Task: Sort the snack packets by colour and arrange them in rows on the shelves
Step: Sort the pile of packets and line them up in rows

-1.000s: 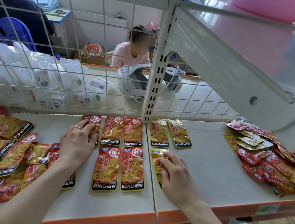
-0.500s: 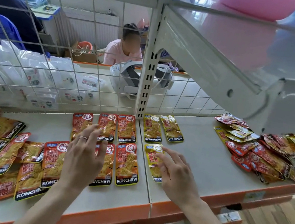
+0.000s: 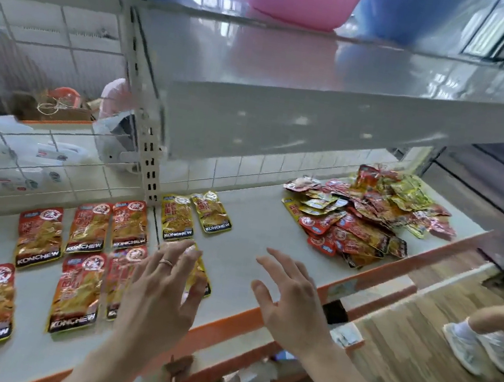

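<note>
Left hand [image 3: 163, 282]: fingers spread, gripping nothing, over a lone yellow foil packet [image 3: 201, 276] (contact unclear).
Right hand [image 3: 291, 296]: open, fingers splayed, above the bare grey metal shelf [image 3: 249, 223].
Red foil snack packets [image 3: 88, 227]: flat in two rows, left section.
Yellow foil pair [image 3: 177, 217]: side by side at the back.
Mixed red-and-yellow packet heap [image 3: 360, 219]: far right, well apart from both hands.

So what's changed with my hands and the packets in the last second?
The right hand came off the front yellow packet and moved right, toward the pile. The left hand left the red packets and shifted right, over that yellow packet. Both are open. Nothing else moved.
</note>
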